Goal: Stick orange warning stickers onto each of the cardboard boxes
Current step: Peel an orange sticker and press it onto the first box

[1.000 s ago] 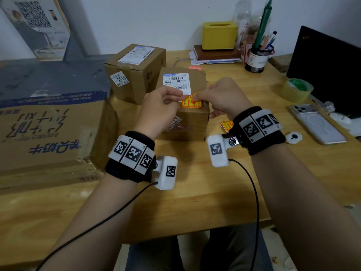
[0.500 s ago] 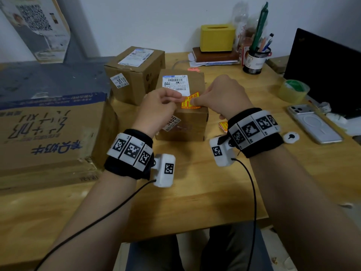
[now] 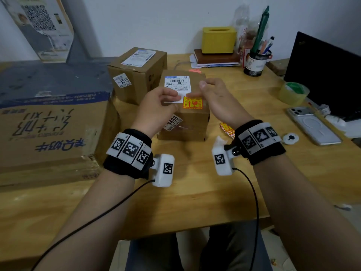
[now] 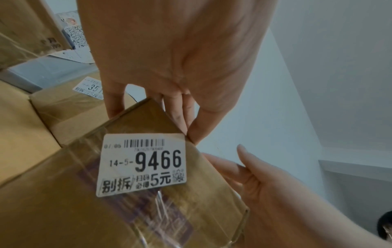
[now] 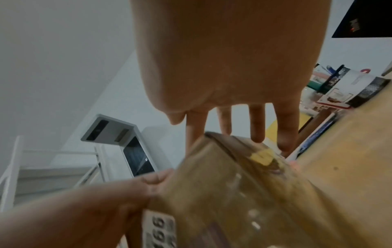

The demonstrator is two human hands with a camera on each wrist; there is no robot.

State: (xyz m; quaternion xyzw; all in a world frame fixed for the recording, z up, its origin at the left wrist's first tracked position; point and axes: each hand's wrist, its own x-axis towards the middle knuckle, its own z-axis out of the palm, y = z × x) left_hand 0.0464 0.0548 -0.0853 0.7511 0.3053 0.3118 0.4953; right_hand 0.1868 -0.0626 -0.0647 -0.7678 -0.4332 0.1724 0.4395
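Note:
An orange warning sticker [image 3: 192, 103] lies flat on top of the small cardboard box [image 3: 183, 124] marked 9466 [image 4: 142, 164], just beside its white shipping label. My left hand [image 3: 156, 106] hangs over the box's near left corner, fingertips resting on the white label and thumb close to the forefinger. My right hand [image 3: 213, 94] hovers open over the box's right side, fingers spread and straight [image 5: 256, 127], clear of the sticker. A second box [image 3: 136, 75] marked 3510 stands behind on the left. A big flat carton [image 3: 48, 130] lies far left. Spare orange stickers [image 3: 227, 130] lie under my right wrist.
On the wooden desk [image 3: 195, 192], a phone [image 3: 312, 124] and a small white disc [image 3: 290, 138] lie to the right. A tape roll [image 3: 293, 92] and a dark screen [image 3: 328, 75] stand behind them. A pen cup [image 3: 256, 63] and yellow tissue box [image 3: 218, 39] line the back.
Both hands pinched the sticker above the box a second ago. It now lies flat on the box top, and my right hand has let go and lifted away.

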